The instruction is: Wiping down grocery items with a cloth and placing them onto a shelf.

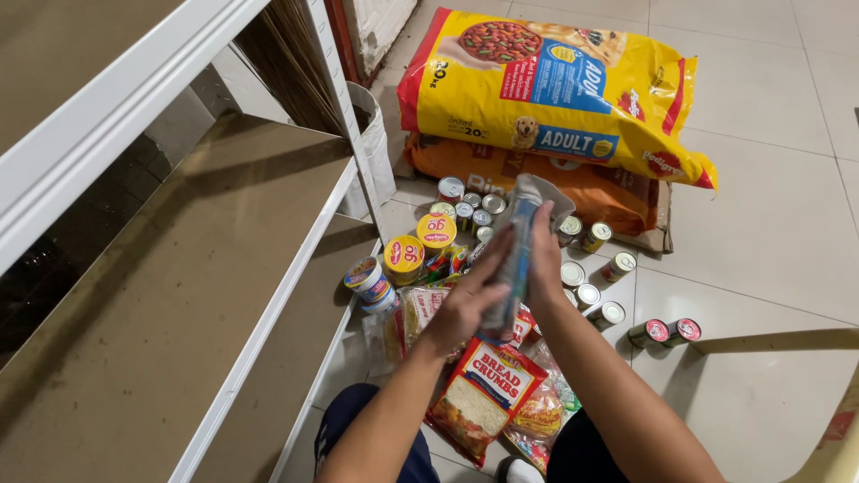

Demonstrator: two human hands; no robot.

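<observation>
You hold a thin packet upright between both palms: your left hand is closed against its near side, your right hand pressed on the far side, fingers wrapped round it. It hangs in the air above the heap of groceries on the floor, well apart from the shelves.

As far as you can judge, little is put away. Both shelf boards in view are bare brown surfaces. Everything else lies below: the crumb bag between your knees, cup noodles and yellow tubs beside the shelf post, small cans scattered on the tiles, two red cans on their sides, and a yellow sack stacked on an orange sack at the back.
</observation>
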